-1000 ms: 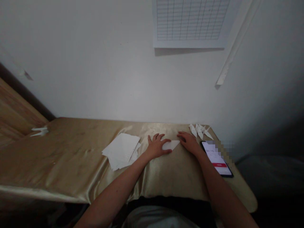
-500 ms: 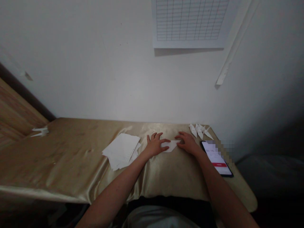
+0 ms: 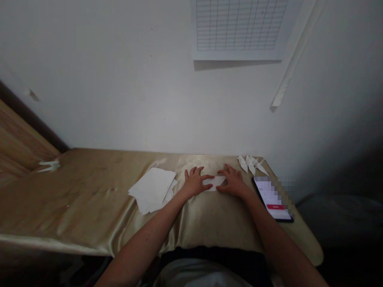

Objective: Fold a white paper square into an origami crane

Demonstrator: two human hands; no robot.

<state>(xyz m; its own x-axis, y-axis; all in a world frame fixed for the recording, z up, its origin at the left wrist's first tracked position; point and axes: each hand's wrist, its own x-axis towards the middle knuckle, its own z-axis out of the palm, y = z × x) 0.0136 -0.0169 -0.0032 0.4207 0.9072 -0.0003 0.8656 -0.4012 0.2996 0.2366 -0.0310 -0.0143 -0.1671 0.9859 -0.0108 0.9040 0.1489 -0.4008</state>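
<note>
A small folded white paper lies on the gold cloth of the table, between my hands. My left hand rests on its left end with fingers spread flat. On the paper's right end my right hand presses down, fingers stretched out. Neither hand lifts the paper; both hold it down against the cloth.
A loose stack of white sheets lies left of my left hand. Several folded paper figures sit at the table's far right corner. A phone with a lit screen lies to the right. More folded paper sits far left. A grid chart hangs on the wall.
The paper's pointed right end has been folded inward, so the visible piece is shorter. My right hand slid left over it, closer to my left hand.
</note>
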